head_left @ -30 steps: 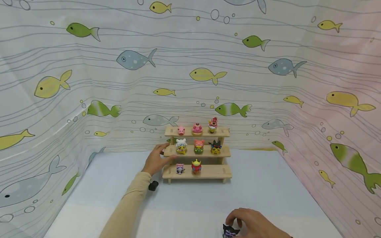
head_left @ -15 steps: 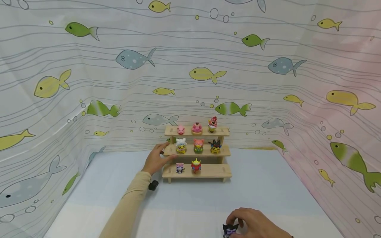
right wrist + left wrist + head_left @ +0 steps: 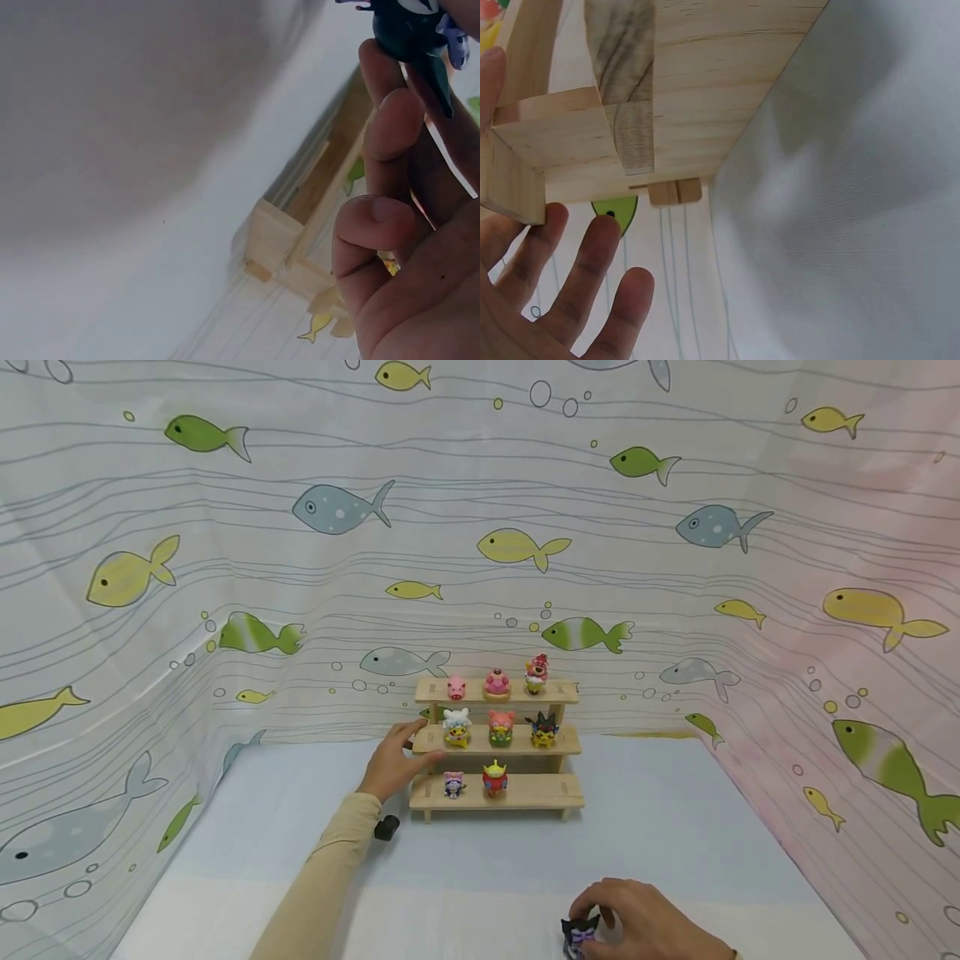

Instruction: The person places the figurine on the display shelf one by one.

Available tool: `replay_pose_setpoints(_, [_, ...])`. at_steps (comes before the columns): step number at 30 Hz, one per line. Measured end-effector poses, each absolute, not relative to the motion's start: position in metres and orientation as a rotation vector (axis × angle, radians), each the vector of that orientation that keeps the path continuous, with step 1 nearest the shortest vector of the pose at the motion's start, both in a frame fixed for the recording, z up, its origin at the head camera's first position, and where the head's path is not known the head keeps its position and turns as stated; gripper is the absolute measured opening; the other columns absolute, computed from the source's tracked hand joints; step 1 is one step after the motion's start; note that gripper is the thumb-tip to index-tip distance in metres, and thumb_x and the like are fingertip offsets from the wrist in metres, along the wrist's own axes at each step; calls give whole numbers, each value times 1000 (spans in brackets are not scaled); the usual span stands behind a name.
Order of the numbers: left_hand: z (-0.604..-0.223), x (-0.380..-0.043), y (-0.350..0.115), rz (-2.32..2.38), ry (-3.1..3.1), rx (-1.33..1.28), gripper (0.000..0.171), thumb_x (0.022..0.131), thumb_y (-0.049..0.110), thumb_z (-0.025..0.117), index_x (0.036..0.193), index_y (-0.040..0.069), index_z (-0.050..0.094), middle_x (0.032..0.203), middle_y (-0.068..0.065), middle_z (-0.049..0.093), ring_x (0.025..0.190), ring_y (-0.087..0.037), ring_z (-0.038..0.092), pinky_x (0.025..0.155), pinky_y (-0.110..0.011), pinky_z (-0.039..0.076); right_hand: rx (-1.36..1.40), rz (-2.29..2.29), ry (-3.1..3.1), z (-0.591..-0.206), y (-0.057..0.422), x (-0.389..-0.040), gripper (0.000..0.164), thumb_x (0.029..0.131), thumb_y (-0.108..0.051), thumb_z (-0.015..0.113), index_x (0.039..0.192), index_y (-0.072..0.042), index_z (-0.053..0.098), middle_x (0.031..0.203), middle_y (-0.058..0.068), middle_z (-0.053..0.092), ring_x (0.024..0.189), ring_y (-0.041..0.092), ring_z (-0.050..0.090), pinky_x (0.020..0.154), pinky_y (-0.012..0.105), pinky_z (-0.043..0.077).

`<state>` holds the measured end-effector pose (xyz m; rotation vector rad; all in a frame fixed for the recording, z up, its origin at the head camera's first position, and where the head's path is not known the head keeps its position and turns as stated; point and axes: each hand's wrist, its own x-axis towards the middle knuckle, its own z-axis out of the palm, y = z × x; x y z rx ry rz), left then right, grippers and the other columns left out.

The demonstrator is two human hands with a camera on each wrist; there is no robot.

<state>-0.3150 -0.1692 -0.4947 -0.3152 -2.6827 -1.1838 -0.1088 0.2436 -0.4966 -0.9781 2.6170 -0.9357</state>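
Observation:
My left hand (image 3: 393, 764) holds the left end of the middle tier of a three-tier wooden display stand (image 3: 536, 789). In the left wrist view, the thumb is on one side of the board's end and fingertips (image 3: 553, 217) are at the other; two more fingers stretch out apart from the wood. At the front of the table, my right hand (image 3: 637, 922) pinches a small black figurine (image 3: 576, 937) with pointed ears and a purple bow. The right wrist view shows its dark, shiny body (image 3: 405, 34) between thumb and fingers, partly cut off by the frame.
Several small figurines stand on the tiers, among them a pink pig (image 3: 456, 689) on top, a white-hooded one (image 3: 457, 729) in the middle and a three-eyed green one (image 3: 494, 779) below. A small black object (image 3: 386, 827) is beside the left wrist. Fish-print cloth (image 3: 480, 468) surrounds the table.
My right hand has shifted very slightly upward in the head view, with the black figurine in its fingers. The left hand and the stand stay put.

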Motion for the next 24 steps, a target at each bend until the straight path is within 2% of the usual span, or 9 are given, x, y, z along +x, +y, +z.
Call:
replay_pose_setpoints(7, [-495, -316, -169, -1183, -2686, -314, 91, 78, 73, 72, 151, 23, 50, 144, -8, 51, 113, -28, 58, 85, -47, 53, -1061, -847, 2787, -493, 242, -120, 23, 91, -46, 75, 111, -36, 69, 99, -26, 62, 75, -4, 53, 60, 17, 45])
replay_pose_setpoints(17, [-495, -316, -170, -1179, -2701, -298, 92, 77, 74, 72, 150, 24, 51, 143, -7, 51, 113, -28, 58, 86, -47, 53, -1079, -802, 2988, -481, 243, -145, 32, 83, -39, 86, 109, -35, 68, 96, -27, 62, 71, -3, 50, 57, 17, 41])
replay_pose_setpoints(24, [-496, -318, -170, -1162, -2710, -297, 92, 77, 76, 70, 151, 25, 49, 144, -6, 51, 114, -27, 58, 86, -46, 53, -1085, -801, 3103, -473, 240, -163, 34, 83, -35, 86, 111, -34, 67, 101, -24, 64, 73, -1, 50, 58, 18, 41])
